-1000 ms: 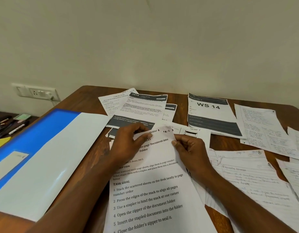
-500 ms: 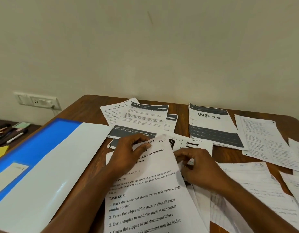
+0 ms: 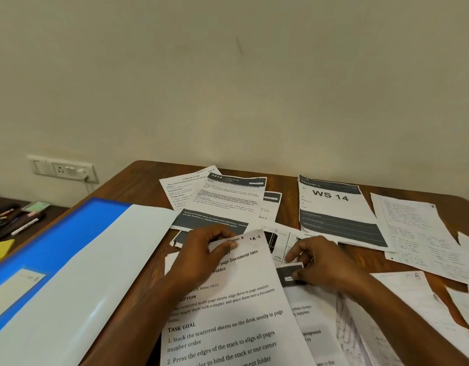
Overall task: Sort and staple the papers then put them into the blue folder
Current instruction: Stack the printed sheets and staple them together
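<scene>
Sorting step — left hand (image 3: pixel 201 253) pinches the white printed instruction sheet (image 3: pixel 236 313), right hand (image 3: pixel 316 262) pinches a dark-headed white page (image 3: pixel 290 273) at three o'clock — next, stack them.

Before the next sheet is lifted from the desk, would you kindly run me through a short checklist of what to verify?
1. Left hand grips the top edge of the white printed instruction sheet headed TASK GOAL: ok.
2. Right hand has a pinch on the corner of the white sheet with a dark header band: ok.
3. Blue plastic folder lies within reach at the left: ok.
4. Folder open to receive papers: cannot tell.
5. Stapler in sight on the brown wooden desk: not ok, none visible.
6. Scattered sheets gathered: not ok; the WS 14 sheet and the handwritten pages lie apart.
</scene>
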Motion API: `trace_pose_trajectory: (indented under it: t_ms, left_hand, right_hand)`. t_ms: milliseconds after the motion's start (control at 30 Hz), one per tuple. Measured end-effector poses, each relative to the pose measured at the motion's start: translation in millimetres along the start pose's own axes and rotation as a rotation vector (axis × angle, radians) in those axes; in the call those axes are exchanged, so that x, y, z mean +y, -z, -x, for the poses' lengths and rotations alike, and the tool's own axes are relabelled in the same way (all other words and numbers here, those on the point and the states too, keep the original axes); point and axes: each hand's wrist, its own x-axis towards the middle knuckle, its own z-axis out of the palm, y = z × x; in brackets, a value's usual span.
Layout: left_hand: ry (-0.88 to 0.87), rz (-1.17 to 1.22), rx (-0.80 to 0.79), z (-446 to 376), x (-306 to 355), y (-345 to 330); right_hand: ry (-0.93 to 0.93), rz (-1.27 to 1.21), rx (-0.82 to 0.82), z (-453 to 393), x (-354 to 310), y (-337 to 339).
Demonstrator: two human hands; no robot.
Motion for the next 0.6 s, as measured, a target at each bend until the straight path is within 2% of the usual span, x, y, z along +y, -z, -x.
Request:
trace_pose_trajectory:
  t_ms: [100,233,367,467,600]
  left_hand:
    - [0.015,-0.044,0.001,0,-6,0]
    - [0.047,-0.077,0.032,-2,-10,3]
    - [0.046,-0.090,0.029,-2,-14,6]
    - [0.054,-0.119,0.044,-4,-15,11]
    - [0.038,-0.072,0.040,-5,-20,16]
  right_hand:
    - [0.029,-0.056,0.061,-13,-5,2]
    - [0.244,0.065,0.257,-41,-16,-19]
    - [0.489,0.188,0.141,-73,-17,-47]
    - [0.532,0.313,0.121,-80,-10,-59]
    - [0.659,0.194,0.087,-64,-11,-57]
